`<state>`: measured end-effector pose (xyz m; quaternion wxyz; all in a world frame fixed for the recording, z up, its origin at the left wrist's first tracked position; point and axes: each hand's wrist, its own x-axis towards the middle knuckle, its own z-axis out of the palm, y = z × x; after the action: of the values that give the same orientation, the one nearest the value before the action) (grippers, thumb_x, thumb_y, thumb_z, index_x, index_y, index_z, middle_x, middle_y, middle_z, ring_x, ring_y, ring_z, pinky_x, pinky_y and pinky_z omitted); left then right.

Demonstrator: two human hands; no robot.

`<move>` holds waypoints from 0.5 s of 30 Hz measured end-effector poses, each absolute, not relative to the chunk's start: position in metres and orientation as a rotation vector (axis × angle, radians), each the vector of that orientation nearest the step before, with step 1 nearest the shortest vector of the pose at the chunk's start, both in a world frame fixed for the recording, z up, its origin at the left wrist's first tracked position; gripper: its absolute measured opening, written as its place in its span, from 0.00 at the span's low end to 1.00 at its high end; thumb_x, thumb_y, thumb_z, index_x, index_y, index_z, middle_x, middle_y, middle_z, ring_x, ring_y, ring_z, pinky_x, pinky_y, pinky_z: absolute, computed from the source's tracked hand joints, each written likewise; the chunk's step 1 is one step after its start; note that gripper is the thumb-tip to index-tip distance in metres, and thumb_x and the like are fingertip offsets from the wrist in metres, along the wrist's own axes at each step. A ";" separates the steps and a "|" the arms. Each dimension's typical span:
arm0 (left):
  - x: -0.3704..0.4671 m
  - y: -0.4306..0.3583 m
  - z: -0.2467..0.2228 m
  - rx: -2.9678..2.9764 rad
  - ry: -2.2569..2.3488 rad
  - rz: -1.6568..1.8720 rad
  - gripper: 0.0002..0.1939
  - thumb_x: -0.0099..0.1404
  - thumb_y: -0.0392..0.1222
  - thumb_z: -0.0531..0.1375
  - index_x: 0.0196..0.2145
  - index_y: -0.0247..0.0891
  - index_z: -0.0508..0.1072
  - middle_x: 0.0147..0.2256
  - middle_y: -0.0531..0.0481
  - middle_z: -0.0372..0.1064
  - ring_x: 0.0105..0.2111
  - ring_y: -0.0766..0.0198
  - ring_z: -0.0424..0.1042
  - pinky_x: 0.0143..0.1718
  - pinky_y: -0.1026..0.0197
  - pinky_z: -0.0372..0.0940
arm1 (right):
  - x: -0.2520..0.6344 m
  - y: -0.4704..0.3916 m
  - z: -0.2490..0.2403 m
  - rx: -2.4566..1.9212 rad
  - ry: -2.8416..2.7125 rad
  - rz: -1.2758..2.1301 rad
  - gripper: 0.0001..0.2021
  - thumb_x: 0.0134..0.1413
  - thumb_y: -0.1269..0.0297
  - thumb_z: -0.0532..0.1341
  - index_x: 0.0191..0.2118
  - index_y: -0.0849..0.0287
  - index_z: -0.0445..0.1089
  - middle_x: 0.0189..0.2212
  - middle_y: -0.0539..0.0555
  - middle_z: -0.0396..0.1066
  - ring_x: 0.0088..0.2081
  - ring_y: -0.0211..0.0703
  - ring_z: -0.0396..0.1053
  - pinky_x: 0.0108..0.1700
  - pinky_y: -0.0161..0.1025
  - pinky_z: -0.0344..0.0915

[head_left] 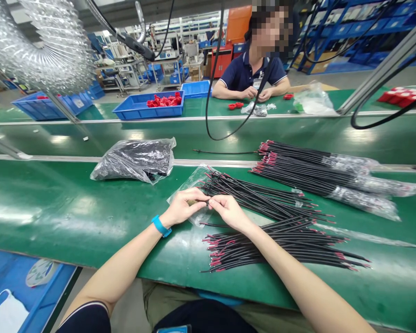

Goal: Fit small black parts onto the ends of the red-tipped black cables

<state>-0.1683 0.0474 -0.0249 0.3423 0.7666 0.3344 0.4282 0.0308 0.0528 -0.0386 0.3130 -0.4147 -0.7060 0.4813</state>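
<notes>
My left hand [187,206], with a blue band at its wrist, is pinched close to my right hand [227,210]. Their fingertips meet over a small dark piece [207,202] too small to make out. Just beyond and to the right lies a loose pile of black cables [260,196] with red ends, partly over a clear plastic bag [194,180]. Under and beside my right forearm is a second spread of black cables [280,245]. Bundles of similar cables [305,171], partly wrapped in plastic, rest farther right.
A clear bag of black parts [135,159] lies left of centre. Across the bench, a person [253,74] handles small items near a blue bin [149,106] of red parts. A black cable [208,106] hangs down in front.
</notes>
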 end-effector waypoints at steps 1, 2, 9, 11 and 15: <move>-0.168 0.047 -0.025 1.989 0.866 1.108 0.10 0.66 0.41 0.62 0.42 0.38 0.80 0.38 0.44 0.76 0.41 0.60 0.74 0.46 0.56 0.68 | 0.030 0.053 -0.039 -1.073 -1.844 1.306 0.19 0.59 0.52 0.54 0.26 0.62 0.67 0.21 0.48 0.61 0.25 0.34 0.55 0.31 0.33 0.52; -0.168 0.047 -0.024 1.984 0.864 1.102 0.10 0.66 0.41 0.62 0.42 0.38 0.80 0.38 0.44 0.75 0.40 0.60 0.74 0.46 0.56 0.68 | 0.030 0.054 -0.039 -1.059 -1.834 1.328 0.19 0.59 0.52 0.54 0.26 0.62 0.67 0.21 0.48 0.60 0.25 0.34 0.55 0.31 0.33 0.52; -0.171 0.050 -0.027 1.951 1.052 1.146 0.13 0.62 0.42 0.66 0.45 0.37 0.80 0.38 0.45 0.77 0.36 0.63 0.75 0.39 0.62 0.69 | 0.030 0.050 -0.030 -1.145 -2.022 0.949 0.17 0.64 0.57 0.52 0.30 0.60 0.71 0.23 0.48 0.66 0.25 0.34 0.59 0.32 0.33 0.53; -0.173 0.052 -0.027 1.999 1.085 1.152 0.11 0.62 0.42 0.66 0.42 0.37 0.81 0.37 0.45 0.78 0.36 0.62 0.76 0.40 0.62 0.69 | 0.031 0.048 -0.028 -1.136 -2.099 0.746 0.15 0.65 0.61 0.52 0.32 0.59 0.72 0.26 0.49 0.71 0.27 0.34 0.63 0.33 0.33 0.55; -0.179 0.054 -0.024 2.107 1.050 1.083 0.09 0.64 0.41 0.64 0.42 0.39 0.81 0.40 0.46 0.79 0.41 0.61 0.77 0.46 0.61 0.69 | 0.032 0.046 -0.027 -1.064 -2.145 0.509 0.12 0.66 0.64 0.54 0.35 0.58 0.74 0.33 0.51 0.76 0.32 0.36 0.70 0.37 0.32 0.59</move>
<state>-0.1788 0.0544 -0.0245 0.2715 0.7825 0.3901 0.4024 0.0322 0.0463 -0.0274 0.3400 -0.4088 -0.8240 0.1955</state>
